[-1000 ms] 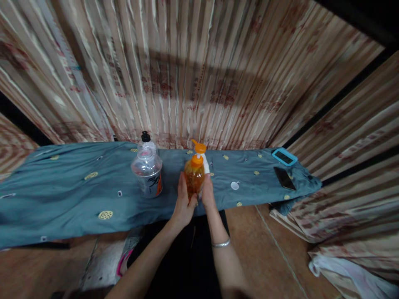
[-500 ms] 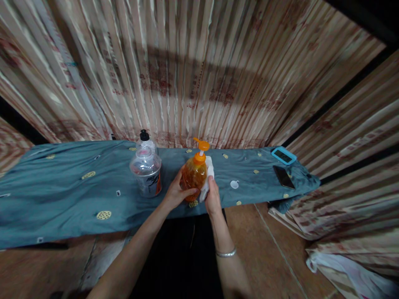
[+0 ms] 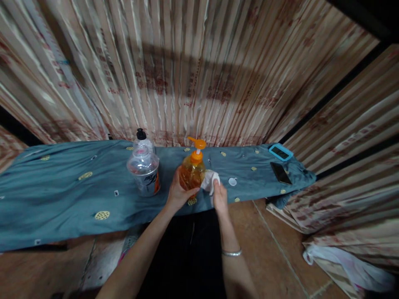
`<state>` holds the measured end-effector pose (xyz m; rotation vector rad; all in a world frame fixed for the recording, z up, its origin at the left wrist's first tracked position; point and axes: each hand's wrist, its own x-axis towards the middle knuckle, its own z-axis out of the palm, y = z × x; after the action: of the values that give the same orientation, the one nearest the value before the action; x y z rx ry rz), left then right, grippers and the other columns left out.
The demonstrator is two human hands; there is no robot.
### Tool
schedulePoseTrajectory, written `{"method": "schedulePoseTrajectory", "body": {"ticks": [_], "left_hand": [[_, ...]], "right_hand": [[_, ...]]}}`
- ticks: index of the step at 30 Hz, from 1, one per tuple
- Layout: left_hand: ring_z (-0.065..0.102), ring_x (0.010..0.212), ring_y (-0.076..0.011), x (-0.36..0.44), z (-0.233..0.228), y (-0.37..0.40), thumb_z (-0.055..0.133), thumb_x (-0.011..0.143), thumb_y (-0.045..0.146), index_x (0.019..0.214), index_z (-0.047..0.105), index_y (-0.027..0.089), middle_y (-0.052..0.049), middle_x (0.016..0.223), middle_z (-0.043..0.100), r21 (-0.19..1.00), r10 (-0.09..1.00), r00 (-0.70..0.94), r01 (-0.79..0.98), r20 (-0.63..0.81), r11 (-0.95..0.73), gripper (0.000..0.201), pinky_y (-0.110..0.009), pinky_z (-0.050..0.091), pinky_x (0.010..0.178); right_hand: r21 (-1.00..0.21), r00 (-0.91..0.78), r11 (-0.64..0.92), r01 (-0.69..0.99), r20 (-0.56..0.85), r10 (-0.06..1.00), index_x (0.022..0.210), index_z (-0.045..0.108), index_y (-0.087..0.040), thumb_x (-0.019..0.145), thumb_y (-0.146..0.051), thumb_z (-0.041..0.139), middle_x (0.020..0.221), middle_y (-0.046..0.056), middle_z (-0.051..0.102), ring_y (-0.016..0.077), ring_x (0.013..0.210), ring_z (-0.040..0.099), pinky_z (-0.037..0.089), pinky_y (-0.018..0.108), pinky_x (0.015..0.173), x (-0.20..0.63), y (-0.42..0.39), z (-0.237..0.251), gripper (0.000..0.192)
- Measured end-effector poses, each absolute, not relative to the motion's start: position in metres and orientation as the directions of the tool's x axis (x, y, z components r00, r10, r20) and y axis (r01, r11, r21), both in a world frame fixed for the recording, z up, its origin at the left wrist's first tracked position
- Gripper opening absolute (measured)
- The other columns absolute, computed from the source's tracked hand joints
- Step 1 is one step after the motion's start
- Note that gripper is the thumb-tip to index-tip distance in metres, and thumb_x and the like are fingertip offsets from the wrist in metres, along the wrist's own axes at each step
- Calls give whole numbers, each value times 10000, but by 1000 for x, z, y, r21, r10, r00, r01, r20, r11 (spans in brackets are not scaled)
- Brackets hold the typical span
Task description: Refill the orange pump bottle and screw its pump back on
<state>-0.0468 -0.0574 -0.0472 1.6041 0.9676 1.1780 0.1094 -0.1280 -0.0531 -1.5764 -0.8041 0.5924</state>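
An amber pump bottle with an orange pump head stands upright near the front edge of the cloth-covered table. My left hand is wrapped round its left side, thumb across the front. Just right of the bottle, my right hand pinches a crumpled white cloth or tissue, whose left end reaches the bottle's side. Some of my right fingers are hidden behind the white piece.
Left of the bottle stand a clear plastic jar with a printed label and a clear bottle with a black cap. A blue-framed digital clock and a dark phone lie at the right end. A striped curtain hangs behind.
My right hand has drawn away from the bottle to the right, pulling the white piece partly off its side. My left hand keeps its hold on the bottle. The view has shifted slightly.
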Motion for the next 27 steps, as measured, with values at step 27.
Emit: {"method": "schedulePoseTrajectory", "body": {"ticks": [27], "left_hand": [[576,1295,-336,-25,-28,-50,911,555,404,1389,438,223,-119,1368,596,942,926,181,-13,331,-335,976,-471,499,1064]], "right_hand": [[-887,300,39,460,197,933,1564,170,-80,735,-305,688,1479,197,513,313,1356,515,408,478,1139,80,-137,-12,1003]]}}
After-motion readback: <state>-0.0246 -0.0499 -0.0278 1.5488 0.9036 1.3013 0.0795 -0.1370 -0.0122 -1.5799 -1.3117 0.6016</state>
